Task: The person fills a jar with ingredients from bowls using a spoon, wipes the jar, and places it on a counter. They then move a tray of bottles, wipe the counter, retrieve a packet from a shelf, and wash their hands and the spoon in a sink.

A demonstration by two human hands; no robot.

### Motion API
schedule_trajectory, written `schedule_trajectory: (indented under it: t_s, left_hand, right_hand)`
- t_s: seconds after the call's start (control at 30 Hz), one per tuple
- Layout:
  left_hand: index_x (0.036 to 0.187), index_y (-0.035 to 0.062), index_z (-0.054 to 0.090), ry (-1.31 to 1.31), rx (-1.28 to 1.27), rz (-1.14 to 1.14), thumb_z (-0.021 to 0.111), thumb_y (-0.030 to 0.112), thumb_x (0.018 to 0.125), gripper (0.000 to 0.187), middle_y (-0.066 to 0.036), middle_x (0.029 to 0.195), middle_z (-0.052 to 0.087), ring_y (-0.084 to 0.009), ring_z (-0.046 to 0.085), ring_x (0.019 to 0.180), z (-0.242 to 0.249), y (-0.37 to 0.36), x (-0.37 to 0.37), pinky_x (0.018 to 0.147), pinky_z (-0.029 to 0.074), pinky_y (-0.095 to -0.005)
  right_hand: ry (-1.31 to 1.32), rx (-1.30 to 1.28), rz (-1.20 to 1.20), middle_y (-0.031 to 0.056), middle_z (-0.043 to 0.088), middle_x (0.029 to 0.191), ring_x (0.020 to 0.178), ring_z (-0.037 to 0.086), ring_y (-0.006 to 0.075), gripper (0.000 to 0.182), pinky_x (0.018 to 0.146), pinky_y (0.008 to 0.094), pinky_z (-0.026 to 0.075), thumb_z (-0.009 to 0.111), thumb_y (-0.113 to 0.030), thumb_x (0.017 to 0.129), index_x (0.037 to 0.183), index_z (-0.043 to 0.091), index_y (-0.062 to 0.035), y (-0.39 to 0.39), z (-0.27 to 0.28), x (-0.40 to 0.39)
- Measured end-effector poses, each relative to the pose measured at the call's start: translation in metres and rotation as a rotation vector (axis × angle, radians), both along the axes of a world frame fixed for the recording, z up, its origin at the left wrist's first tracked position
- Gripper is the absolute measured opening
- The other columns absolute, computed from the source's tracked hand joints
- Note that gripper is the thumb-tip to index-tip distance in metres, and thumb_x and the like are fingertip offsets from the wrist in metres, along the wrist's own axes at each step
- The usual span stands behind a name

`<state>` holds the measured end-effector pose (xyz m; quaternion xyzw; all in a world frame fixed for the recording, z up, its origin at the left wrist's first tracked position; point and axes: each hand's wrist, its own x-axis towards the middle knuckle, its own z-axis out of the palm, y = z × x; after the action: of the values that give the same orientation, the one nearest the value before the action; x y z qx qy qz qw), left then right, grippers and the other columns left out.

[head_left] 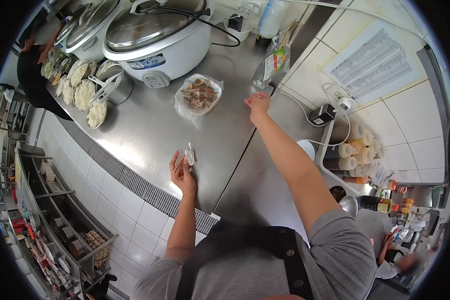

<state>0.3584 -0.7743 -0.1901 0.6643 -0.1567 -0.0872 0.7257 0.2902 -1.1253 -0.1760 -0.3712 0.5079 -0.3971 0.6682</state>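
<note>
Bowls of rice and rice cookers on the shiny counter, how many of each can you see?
Bowls of white rice: 3
Rice cookers: 2
Plastic-wrapped bowl of food: 1
Total: 6
More bowls farther back on the steel counter are too small to count.

White tiled walls [415,125] surround a steel counter [150,120].
</note>
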Motion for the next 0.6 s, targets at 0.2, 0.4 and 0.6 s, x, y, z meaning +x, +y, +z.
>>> schedule_trajectory:
  t_s: [0.2, 0.4, 0.6]
  left_hand:
    - [0.108, -0.0039, 0.068, -0.012, -0.02, -0.002, 0.062, 0.008, 0.094, 0.019, -0.013, 0.138, 0.052, -0.016, 0.063, 0.097, 0.002, 0.0, 0.0, 0.082, 0.054, -0.027]
    - [0.106, -0.0037, 0.069, 0.011, -0.003, -0.005, 0.063, 0.006, 0.094, 0.017, -0.013, 0.138, 0.051, -0.0133, 0.062, 0.092, 0.004, -0.001, 0.0, 0.077, 0.052, -0.0248]
    - [0.104, 0.0, 0.072, -0.033, -0.009, 0.023, 0.064, 0.005, 0.092, 0.016, -0.01, 0.134, 0.055, -0.0083, 0.058, 0.084, 0.003, -0.003, 0.002, 0.068, 0.047, -0.0206]
  right_hand:
    - [0.868, -0.751, -0.271, 0.0273, 0.057, 0.114, 0.103, 0.058, 0.0421, 0.056, 0.093, 0.0459, 0.046, 0.067, -0.032, 0.089, 0.125, 0.046, 0.0058, -0.044, 0.006, 0.004]
    - [0.841, -0.511, 0.013, 0.0321, 0.056, 0.119, 0.112, 0.056, 0.044, 0.054, 0.093, 0.0473, 0.046, 0.054, -0.026, 0.096, 0.139, 0.04, 0.0038, -0.089, 0.042, 0.068]
    - [0.878, -0.609, 0.002, 0.0311, 0.057, 0.116, 0.106, 0.059, 0.0439, 0.04, 0.089, 0.0479, 0.049, 0.053, -0.02, 0.095, 0.131, 0.049, -0.002, -0.128, 0.042, 0.104]
